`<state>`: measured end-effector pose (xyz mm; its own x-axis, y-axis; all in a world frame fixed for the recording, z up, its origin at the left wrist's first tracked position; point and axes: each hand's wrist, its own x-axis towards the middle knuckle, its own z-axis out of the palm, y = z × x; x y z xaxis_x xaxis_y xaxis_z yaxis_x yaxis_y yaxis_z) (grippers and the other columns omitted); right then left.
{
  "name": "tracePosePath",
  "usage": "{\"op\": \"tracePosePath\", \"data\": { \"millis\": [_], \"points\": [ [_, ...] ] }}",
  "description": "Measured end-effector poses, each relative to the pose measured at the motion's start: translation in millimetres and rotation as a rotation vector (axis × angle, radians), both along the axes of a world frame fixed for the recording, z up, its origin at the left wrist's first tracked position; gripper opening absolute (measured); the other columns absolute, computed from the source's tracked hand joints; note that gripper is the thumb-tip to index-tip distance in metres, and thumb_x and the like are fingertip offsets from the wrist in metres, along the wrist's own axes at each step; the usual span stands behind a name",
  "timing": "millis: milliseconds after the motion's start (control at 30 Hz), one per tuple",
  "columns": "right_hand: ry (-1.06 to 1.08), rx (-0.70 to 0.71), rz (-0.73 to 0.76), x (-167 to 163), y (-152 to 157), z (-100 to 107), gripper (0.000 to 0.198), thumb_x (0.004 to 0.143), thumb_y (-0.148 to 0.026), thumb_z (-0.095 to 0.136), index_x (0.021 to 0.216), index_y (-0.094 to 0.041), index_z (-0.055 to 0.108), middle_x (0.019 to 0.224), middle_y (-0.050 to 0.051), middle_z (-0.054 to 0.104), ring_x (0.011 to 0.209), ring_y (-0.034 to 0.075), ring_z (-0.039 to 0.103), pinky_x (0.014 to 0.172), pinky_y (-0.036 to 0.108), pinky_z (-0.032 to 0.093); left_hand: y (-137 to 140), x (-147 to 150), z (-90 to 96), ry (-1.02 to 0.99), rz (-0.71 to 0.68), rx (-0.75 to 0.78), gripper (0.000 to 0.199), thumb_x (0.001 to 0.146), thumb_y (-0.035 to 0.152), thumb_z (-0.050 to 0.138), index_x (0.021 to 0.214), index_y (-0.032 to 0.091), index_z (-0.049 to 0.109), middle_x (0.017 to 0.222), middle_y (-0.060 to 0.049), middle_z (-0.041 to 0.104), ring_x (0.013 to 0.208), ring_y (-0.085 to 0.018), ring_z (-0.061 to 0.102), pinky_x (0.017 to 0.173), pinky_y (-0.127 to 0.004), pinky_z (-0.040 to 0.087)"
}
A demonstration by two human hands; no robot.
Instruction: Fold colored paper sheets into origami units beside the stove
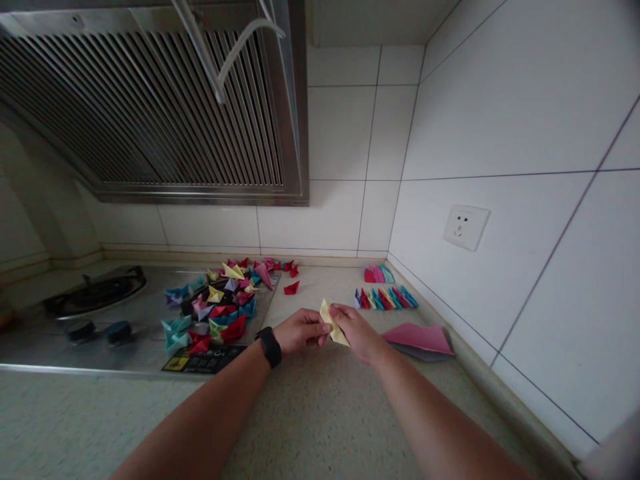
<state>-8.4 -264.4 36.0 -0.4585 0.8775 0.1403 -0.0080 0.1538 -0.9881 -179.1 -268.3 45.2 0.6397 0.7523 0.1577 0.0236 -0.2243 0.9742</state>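
Note:
A small folded piece of pale yellow paper [339,333] is held over the counter between my two hands. My left hand [299,330], with a dark watch on its wrist, pinches the paper's left edge. From the other side, my right hand [354,328] grips it, the fingers partly covering the folds. Just right of my right hand lies a stack of pink and grey paper sheets [420,339]. Behind it stands a row of small folded paper pieces [386,299] in several colours. A lone red folded paper piece [291,288] rests behind my left hand.
Many colourful folded paper boats [220,313] crowd the right burner of the gas stove [30,347]. Another pink and teal paper group [379,274] sits near the back corner. A range hood [200,193] hangs above; a socket [467,227] is on the right wall.

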Motion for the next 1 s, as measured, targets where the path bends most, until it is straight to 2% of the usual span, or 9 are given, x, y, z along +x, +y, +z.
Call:
{"op": "tracePosePath", "data": {
  "millis": [100,267,400,567,700,867,1000],
  "points": [
    [-0.076,0.039,-0.024,3.6,3.6,-0.2,0.053,0.082,-0.063,0.045,0.086,-0.011,0.049,0.068,0.001,0.051,0.058,0.005,0.045,0.054,0.015,0.034,0.6,0.6,-2.5,0.042,0.028,-0.008,0.043,0.079,0.051,0.059,0.066,0.010,0.057,0.057,0.000,0.051,0.047,-0.005,0.037,0.046,-0.021,0.026],
    [-0.315,0.217,-0.158,10.4,12.4,-1.8,0.053,0.083,-0.062,0.044,0.079,-0.010,0.054,0.068,0.001,0.047,0.060,0.004,0.039,0.053,0.014,0.028,2.5,5.1,-5.8,0.041,0.149,-0.063,0.046,0.081,0.057,0.051,0.075,0.011,0.057,0.063,-0.002,0.054,0.051,-0.007,0.044,0.044,-0.019,0.028],
    [-0.378,0.247,-0.146,12.8,13.3,-1.6,0.054,0.084,-0.063,0.041,0.078,-0.011,0.053,0.067,0.000,0.046,0.059,0.003,0.038,0.053,0.013,0.026,4.9,5.6,-7.5,0.002,0.250,0.014,0.047,0.085,0.057,0.046,0.079,0.012,0.055,0.064,-0.002,0.054,0.050,-0.007,0.043,0.044,-0.018,0.028],
    [-0.278,0.170,-0.054,11.5,11.2,-0.8,0.054,0.083,-0.064,0.042,0.081,-0.011,0.051,0.069,0.001,0.047,0.061,0.003,0.039,0.054,0.013,0.029,6.9,4.0,-9.7,-0.059,0.207,0.030,0.042,0.086,0.052,0.050,0.074,0.012,0.053,0.064,-0.002,0.054,0.050,-0.006,0.044,0.047,-0.019,0.032],
    [-0.169,0.115,-0.081,8.8,10.5,-0.8,0.053,0.083,-0.063,0.043,0.087,-0.011,0.053,0.073,0.001,0.049,0.063,0.004,0.042,0.057,0.014,0.032,7.5,5.6,-8.8,-0.148,0.191,0.000,0.041,0.085,0.052,0.051,0.076,0.012,0.053,0.065,-0.002,0.054,0.053,-0.007,0.047,0.048,-0.019,0.034],
    [-0.254,0.204,-0.192,10.9,14.7,-2.3,0.052,0.083,-0.062,0.043,0.080,-0.010,0.053,0.069,0.001,0.049,0.062,0.004,0.041,0.057,0.014,0.031,3.7,8.3,-8.6,-0.034,0.162,-0.022,0.046,0.085,0.057,0.046,0.081,0.012,0.055,0.065,-0.002,0.053,0.053,-0.008,0.048,0.044,-0.018,0.032],
    [-0.311,0.249,-0.222,13.3,16.7,-2.7,0.051,0.084,-0.060,0.043,0.079,-0.010,0.054,0.067,0.001,0.049,0.061,0.004,0.042,0.055,0.014,0.030,1.4,10.4,-12.7,0.077,0.113,0.034,0.044,0.085,0.055,0.049,0.081,0.012,0.055,0.064,0.000,0.054,0.047,-0.006,0.041,0.044,-0.018,0.029]
  ]
}}
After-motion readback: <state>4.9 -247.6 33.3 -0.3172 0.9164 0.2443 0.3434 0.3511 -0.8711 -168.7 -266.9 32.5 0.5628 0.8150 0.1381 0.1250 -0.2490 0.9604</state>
